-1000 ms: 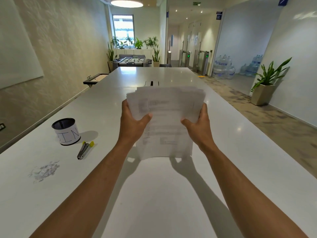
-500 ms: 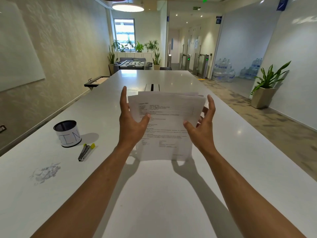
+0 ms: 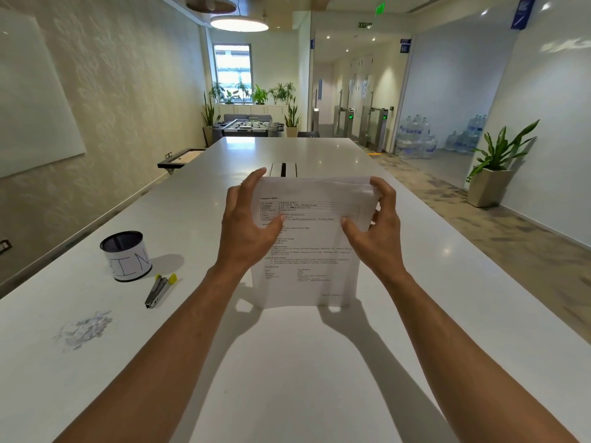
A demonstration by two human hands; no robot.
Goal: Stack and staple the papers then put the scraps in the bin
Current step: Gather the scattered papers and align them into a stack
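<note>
A stack of printed white papers (image 3: 311, 251) stands upright on its bottom edge on the white table (image 3: 319, 378). My left hand (image 3: 248, 228) holds its left edge, thumb on the front sheet and fingers curled over the top corner. My right hand (image 3: 375, 225) holds the right edge the same way. A round tin marked BIN (image 3: 126, 255) stands at the left. Just right of it lies a stapler (image 3: 158, 290) with yellow tips. A small heap of paper scraps (image 3: 84, 329) lies nearer me on the left.
A cable slot (image 3: 284, 169) is set into the table behind the papers. A wall shelf (image 3: 180, 158) juts out at the far left. A potted plant (image 3: 492, 174) stands on the floor to the right.
The fanned-out sheets have been squared into a neat stack. Both hands slid up from the sides to the top corners, opening briefly half a second ago and curling round the edges again.
</note>
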